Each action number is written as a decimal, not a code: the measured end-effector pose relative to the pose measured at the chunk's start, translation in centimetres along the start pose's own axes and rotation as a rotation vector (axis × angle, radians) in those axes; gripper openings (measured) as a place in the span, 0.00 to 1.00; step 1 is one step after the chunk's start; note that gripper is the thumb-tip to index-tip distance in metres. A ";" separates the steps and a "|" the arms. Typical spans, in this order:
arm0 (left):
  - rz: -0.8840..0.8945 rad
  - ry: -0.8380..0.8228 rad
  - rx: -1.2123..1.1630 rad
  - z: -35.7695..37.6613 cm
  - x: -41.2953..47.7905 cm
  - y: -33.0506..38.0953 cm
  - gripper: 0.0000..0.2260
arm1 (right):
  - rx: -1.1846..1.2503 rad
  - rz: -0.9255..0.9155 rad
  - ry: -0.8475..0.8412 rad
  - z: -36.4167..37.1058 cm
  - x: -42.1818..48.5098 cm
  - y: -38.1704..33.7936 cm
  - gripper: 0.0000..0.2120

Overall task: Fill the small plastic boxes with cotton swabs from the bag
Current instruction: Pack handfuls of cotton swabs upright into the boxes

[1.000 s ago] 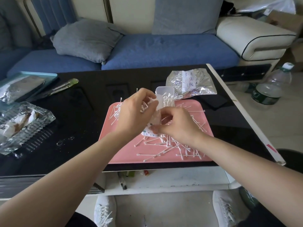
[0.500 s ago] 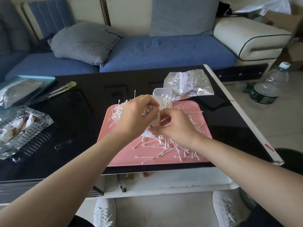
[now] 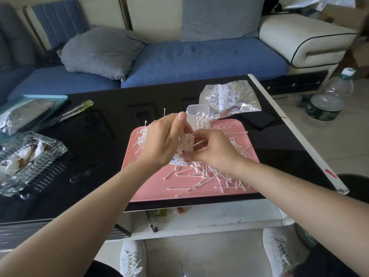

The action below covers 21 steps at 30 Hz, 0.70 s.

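Centrally, over the far half of the pink tray (image 3: 157, 190): one small plastic box (image 3: 186, 144), packed with white swab heads and raised clear of the tray between both hands.

Left hand (image 3: 162, 141): fingers curled round the box's left side, thumb upright against its raised white lid (image 3: 190, 121).

Right hand (image 3: 216, 150): fingers bent close together, thumb and forefinger pinching the box's near, printed end; the other fingertips were hidden behind the box.

Second box (image 3: 200, 119): just above the hands, at the tray's far edge, lid standing open and swabs lying inside.

Loose cotton swabs (image 3: 201, 176): scattered crosswise over the tray's lower right, with a smaller heap left of the left hand.

Bag (image 3: 229, 97): crumpled clear plastic, lying flat on the black table (image 3: 95, 140), upper right of the tray and touching the second box.

Left of frame: a ribbed glass dish (image 3: 50, 154) holding wrappers; above it a teal tray (image 3: 43, 97) and a yellow-handled tool (image 3: 79, 106).

Right of frame: a water bottle (image 3: 329, 96) on the floor.

Top of frame: a blue sofa (image 3: 199, 60) with a grey cushion (image 3: 99, 50).

Bottom of frame: white shoes (image 3: 131, 260).
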<state>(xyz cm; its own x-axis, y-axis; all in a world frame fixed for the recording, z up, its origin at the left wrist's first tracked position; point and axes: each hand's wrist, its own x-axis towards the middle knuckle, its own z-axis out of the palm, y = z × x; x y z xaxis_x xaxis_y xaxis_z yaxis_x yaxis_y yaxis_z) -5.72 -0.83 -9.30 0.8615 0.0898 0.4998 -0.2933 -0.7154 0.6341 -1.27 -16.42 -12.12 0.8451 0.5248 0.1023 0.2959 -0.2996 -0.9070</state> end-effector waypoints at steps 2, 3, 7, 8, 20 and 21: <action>-0.024 0.008 0.001 0.2 0.0 0.0 0.17 | -0.028 -0.023 -0.003 0.0 0.0 -0.2 0.15; -0.028 0.021 0.008 0.3 0.0 -0.2 0.12 | -0.040 -0.036 -0.001 0.0 0.0 -0.3 0.15; 0.132 -0.025 0.142 0.7 0.0 -0.7 0.11 | -0.071 -0.071 0.043 0.0 0.1 -0.6 0.13; 0.185 -0.062 0.212 0.9 -0.1 -0.7 0.13 | -0.074 -0.077 0.057 0.0 0.2 -0.6 0.12; 0.169 -0.060 0.131 -0.6 -0.3 -1.8 0.26 | 0.047 0.016 0.121 -0.4 0.5 0.8 0.16; 0.186 -0.057 0.158 -0.6 -0.5 -1.9 0.24 | 0.061 0.022 0.119 -0.4 0.5 0.8 0.16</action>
<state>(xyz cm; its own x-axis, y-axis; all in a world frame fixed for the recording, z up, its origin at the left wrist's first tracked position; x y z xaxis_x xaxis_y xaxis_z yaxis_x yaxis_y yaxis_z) -5.84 0.91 -10.35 0.8221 -0.0894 0.5622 -0.3843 -0.8158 0.4322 -0.40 -16.68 -12.68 0.8990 0.4194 0.1263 0.2520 -0.2595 -0.9323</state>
